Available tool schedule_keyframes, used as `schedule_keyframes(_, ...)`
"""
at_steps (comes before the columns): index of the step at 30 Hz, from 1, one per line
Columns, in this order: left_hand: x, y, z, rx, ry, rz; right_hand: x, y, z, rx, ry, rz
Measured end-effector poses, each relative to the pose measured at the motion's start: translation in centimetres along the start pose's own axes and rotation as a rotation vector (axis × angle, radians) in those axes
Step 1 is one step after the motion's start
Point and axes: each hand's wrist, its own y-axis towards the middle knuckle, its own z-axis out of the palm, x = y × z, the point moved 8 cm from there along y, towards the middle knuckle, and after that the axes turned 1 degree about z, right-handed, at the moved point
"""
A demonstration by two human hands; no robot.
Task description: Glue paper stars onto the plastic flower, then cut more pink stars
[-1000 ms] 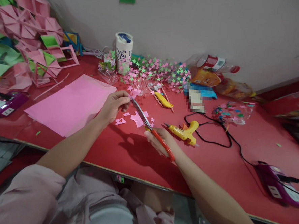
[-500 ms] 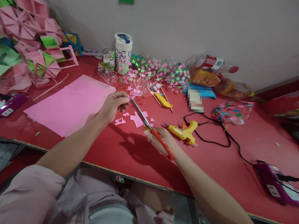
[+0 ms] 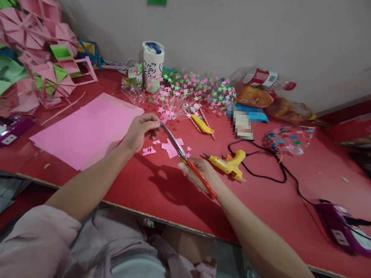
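Note:
My right hand (image 3: 199, 171) is wrapped round the red handles of a pair of scissors (image 3: 189, 160). Their blades point up and left, toward the fingertips of my left hand (image 3: 143, 130). Those fingers are pinched together at the blade tips; whatever they hold is too small to make out against the pink behind it. Below the blades lie pink paper scraps (image 3: 171, 147), one with a star-shaped hole, and small pink stars (image 3: 189, 149). Left of my left hand is a stack of pink paper sheets (image 3: 85, 133), partly behind my forearm.
A yellow glue gun (image 3: 229, 163) with a black cord lies right of my right hand. Behind are star-covered strands (image 3: 191, 89), a white tumbler (image 3: 152, 67) and a plastic bottle (image 3: 264, 79). Purple power strips (image 3: 340, 228) sit at both sides. Pink paper crafts (image 3: 31, 33) pile up at left.
Both hands and the scissors stay almost in the same place, with only a very slight shift at the fingertips and blades.

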Motion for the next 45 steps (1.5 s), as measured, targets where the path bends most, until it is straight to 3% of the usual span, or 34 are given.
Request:
schedule_keyframes(4, 0.0, 0.1, -0.1, 0.003, 0.023, 0.011, -0.2, 0.1, 0.0, -0.008, 0.023, 0.001)
schedule_keyframes(24, -1.5, -0.4, 0.0, -0.038, 0.082, 0.312, -0.4, -0.1, 0.6, 0.055, 0.1, 0.052)
schedule_keyframes(35, -0.4, -0.8, 0.9, -0.001, -0.004, 0.264, -0.4, -0.1, 0.9, 0.054, 0.055, -0.019)
schedule_keyframes(45, -0.1, -0.8, 1.0, -0.016, 0.066, 0.223, -0.4, -0.2, 1.0, -0.003, 0.102, 0.038)
